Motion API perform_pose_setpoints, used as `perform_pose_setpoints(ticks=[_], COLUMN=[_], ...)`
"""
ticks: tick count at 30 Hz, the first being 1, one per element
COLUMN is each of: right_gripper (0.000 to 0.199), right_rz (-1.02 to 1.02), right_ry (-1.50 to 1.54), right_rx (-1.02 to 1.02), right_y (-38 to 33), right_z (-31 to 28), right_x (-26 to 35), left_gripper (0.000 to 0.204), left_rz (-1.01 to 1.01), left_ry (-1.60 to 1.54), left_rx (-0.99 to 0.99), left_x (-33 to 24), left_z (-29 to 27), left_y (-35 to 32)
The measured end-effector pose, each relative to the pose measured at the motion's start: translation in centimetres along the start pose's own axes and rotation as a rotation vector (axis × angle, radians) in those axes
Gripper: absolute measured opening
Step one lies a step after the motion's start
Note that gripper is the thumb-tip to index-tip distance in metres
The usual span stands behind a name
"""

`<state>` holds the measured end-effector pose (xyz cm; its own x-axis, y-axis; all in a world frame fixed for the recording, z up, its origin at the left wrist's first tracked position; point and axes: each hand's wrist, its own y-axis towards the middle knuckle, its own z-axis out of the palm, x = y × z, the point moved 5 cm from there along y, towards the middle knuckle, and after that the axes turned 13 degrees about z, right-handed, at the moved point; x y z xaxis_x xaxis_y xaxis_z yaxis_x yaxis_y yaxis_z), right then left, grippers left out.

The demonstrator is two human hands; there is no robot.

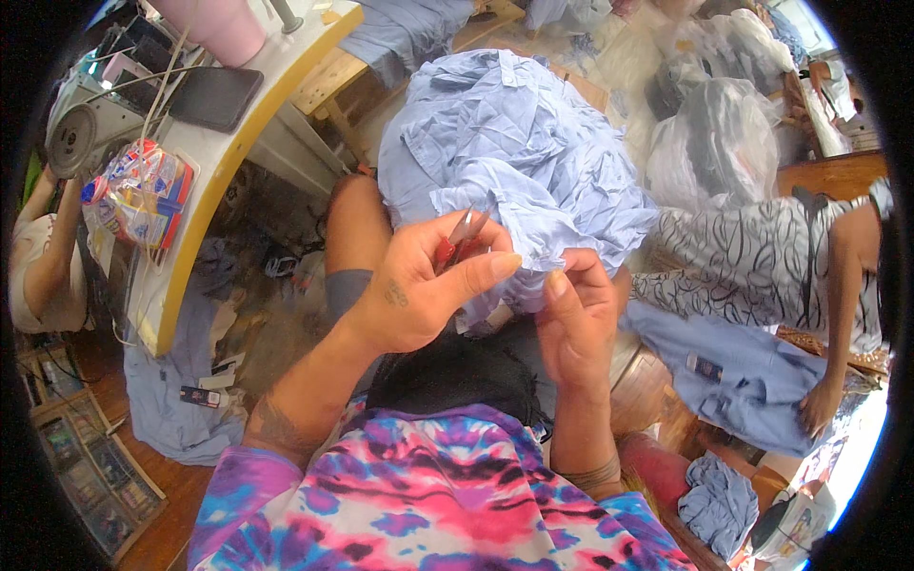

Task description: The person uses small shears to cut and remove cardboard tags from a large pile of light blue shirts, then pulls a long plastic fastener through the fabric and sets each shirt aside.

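A large heap of light blue garments [505,133] lies in front of me, over my knees. My left hand [414,285] is closed around small scissors [465,231] with a red handle, whose blades point up and away from me. Its thumb and fingertips also come close to the near edge of the cloth, but whether they pinch it I cannot make out. Just right of it, my right hand [579,309] pinches an edge of a light blue garment [540,257] between thumb and fingers. The scissors' blades are apart from the pinched edge.
To the left, a white table [281,67] with a yellow edge carries a dark phone [217,98], a pink container [217,29] and a colourful plastic packet [143,205]. At right, a co-worker's hand [819,407] rests on a blue garment [733,376]. Clear plastic bags [719,143] stand behind.
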<state>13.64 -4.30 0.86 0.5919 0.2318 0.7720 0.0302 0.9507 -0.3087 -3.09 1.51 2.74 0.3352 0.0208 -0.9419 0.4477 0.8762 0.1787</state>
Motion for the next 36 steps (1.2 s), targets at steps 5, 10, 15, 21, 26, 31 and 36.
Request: perform_pose_setpoints(ticks=[5,10,15,21,26,31,36], right_gripper=[0.020,0.023,0.022,0.018,0.022,0.025,0.020], right_rz=[-0.080,-0.156,0.002,-0.097,-0.208,-0.237,-0.216], right_ry=[0.015,-0.201,0.031,-0.086,-0.069,-0.286,-0.313], right_rx=[-0.064,-0.052,-0.067,-0.176,-0.088,-0.107,-0.120], right_y=[-0.1,-0.9,-1.8,-2.5,-3.2,-3.9,-4.0], right_z=[0.0,-0.6,0.7,-0.8,0.2,0.4,-0.7], right_x=[-0.7,-0.8,-0.7,-1.6,-0.7,-0.2,-0.6], left_gripper=[0.021,0.021,0.020,0.022,0.023,0.020,0.019], left_rz=[-0.093,-0.140,-0.053,-0.202,-0.160,-0.097,-0.173], left_ry=[-0.110,-0.062,0.057,-0.053,-0.041,-0.037,-0.055], left_rx=[-0.047,0.017,0.009,-0.014,-0.002,-0.006,0.028], left_x=[0.5,1.6,2.1,0.6,0.0,-0.1,0.1], left_z=[0.8,1.8,1.1,1.3,1.3,1.8,1.8], left_y=[-0.2,-0.2,-0.8,-1.7,-2.1,-2.1,-2.2])
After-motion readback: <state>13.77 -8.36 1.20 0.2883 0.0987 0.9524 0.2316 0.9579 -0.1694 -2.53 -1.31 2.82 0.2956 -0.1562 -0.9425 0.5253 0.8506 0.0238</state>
